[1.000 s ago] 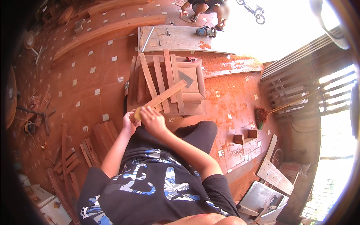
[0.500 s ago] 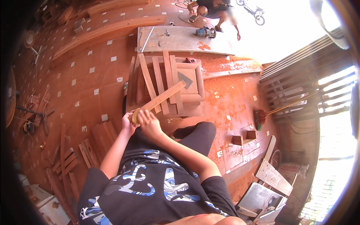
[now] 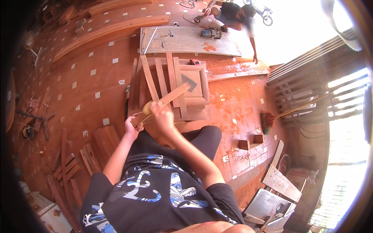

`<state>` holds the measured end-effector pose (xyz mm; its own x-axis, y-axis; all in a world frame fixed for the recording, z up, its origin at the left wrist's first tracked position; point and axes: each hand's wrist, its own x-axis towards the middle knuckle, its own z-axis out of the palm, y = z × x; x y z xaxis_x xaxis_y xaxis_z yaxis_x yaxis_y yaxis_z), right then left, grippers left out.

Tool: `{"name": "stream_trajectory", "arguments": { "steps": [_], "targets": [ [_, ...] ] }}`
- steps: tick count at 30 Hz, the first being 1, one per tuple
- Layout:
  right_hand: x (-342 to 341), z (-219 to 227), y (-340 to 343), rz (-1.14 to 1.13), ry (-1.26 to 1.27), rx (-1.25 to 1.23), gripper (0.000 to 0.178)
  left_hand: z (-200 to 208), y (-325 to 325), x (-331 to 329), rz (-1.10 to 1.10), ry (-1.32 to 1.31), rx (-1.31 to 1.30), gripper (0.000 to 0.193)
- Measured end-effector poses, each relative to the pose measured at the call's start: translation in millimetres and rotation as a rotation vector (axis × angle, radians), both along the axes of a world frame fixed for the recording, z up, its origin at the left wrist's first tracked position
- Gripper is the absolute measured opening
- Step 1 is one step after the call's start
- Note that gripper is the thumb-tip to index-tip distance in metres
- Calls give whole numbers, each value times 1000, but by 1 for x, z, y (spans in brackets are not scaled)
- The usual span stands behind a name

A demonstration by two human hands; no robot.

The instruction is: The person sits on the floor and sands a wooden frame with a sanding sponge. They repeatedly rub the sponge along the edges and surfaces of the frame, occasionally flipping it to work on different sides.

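My left hand (image 3: 133, 126) is wrapped round the near end of a wooden strip (image 3: 175, 94), which slants up to the right over my lap. Against that strip my right hand (image 3: 162, 115) presses a yellow rounded sheet (image 3: 147, 108) that looks like sandpaper, its fingers curled over it. Beyond the hands, several more wooden slats (image 3: 162, 77) lie across a stack of framed wooden panels (image 3: 204, 91). The strip's far end reaches over a dark flat angular piece (image 3: 190, 81) on the top panel. A small red and black tool (image 3: 195, 62) rests at the panel's far edge.
Behind the stack, a low board (image 3: 178, 44) carries a blue power tool (image 3: 211, 33) and a metal bar (image 3: 150, 40). Another person (image 3: 237, 17) crouches past it, one arm reaching down. A broom (image 3: 267, 121) and small wooden box (image 3: 250, 143) are right; planks (image 3: 107, 139) lie left.
My right hand has slid with the yellow sheet up along the strip, away from my left hand. The person beyond the board has leaned forward and lowered an arm.
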<state>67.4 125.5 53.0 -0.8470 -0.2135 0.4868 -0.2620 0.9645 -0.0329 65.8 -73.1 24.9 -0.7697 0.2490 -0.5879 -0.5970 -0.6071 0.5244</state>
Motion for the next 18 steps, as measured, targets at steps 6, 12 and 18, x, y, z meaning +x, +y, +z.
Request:
{"name": "stream_trajectory", "arguments": {
  "steps": [6, 12, 18],
  "targets": [
    [31, 38, -33, 304, -214, -385, 47, 11, -2, 4, 64, -71, -122, 46],
    [-27, 38, 72, -91, -213, -294, 36, 9, -1, 2, -43, 37, -35, 47],
    [8, 13, -9, -166, -280, -12, 41, 5, 2, 1, -32, 28, -33, 47]
  ]
}}
